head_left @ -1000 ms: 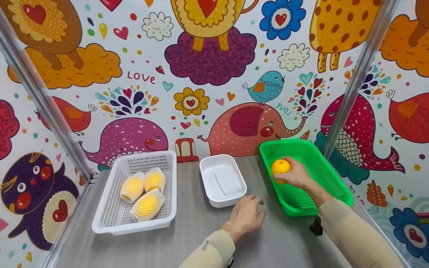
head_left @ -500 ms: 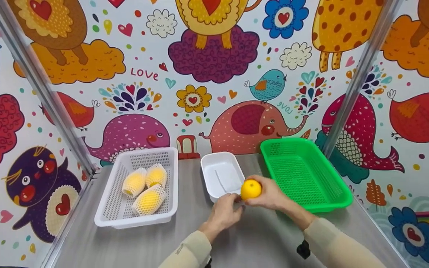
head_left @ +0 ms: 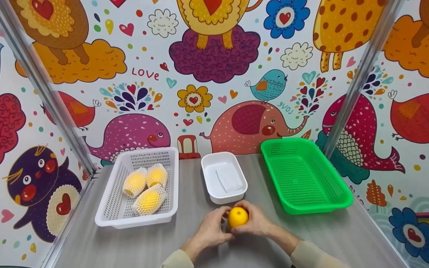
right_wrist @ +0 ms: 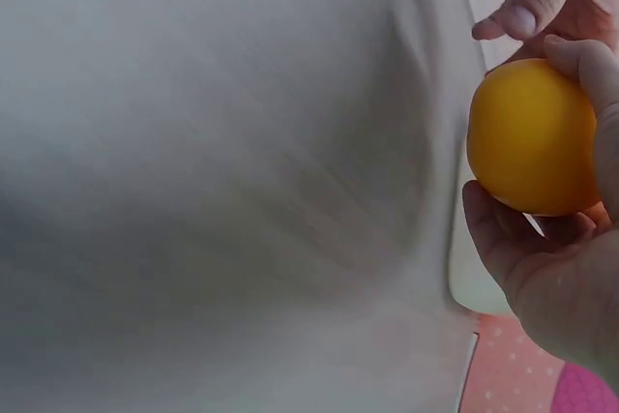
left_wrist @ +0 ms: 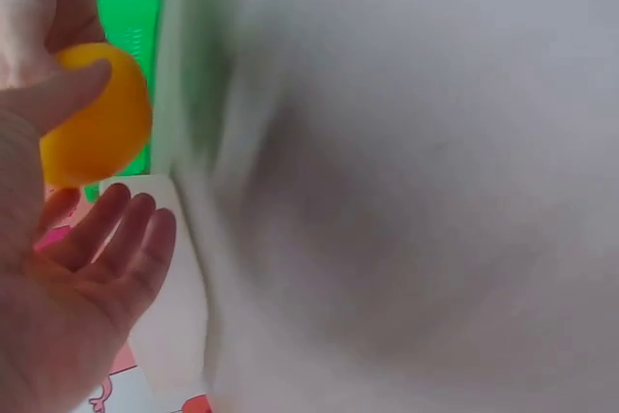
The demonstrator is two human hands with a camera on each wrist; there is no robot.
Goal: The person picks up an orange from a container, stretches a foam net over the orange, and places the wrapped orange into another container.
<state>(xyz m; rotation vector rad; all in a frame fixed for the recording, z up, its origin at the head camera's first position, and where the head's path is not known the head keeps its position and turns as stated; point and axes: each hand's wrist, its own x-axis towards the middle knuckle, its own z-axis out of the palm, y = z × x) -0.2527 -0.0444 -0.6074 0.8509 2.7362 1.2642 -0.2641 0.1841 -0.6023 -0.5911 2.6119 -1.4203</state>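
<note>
An orange [head_left: 238, 216] is held above the grey table by my right hand [head_left: 257, 221], just in front of the small white tub [head_left: 226, 198]. In the right wrist view the thumb and curled fingers of that hand grip the orange [right_wrist: 530, 137]. My left hand [head_left: 210, 227] is at the fruit's left side, palm turned toward it. The left wrist view shows its fingers [left_wrist: 145, 249] loosely spread, apart from the orange [left_wrist: 106, 132]. Its thumb overlaps the fruit there; whether they touch I cannot tell.
At left stands a white basket [head_left: 104, 208] with 3 yellow fruits [head_left: 150, 199] in foam nets. A green basket [head_left: 311, 182] stands at right. Behind the grey table [head_left: 184, 208] rises a patterned wall [head_left: 196, 130], with metal posts [head_left: 56, 108] at its sides.
My right hand has carried the orange out of the green basket, leftward and toward me. My left hand has moved left and toward me, and now faces the fruit.
</note>
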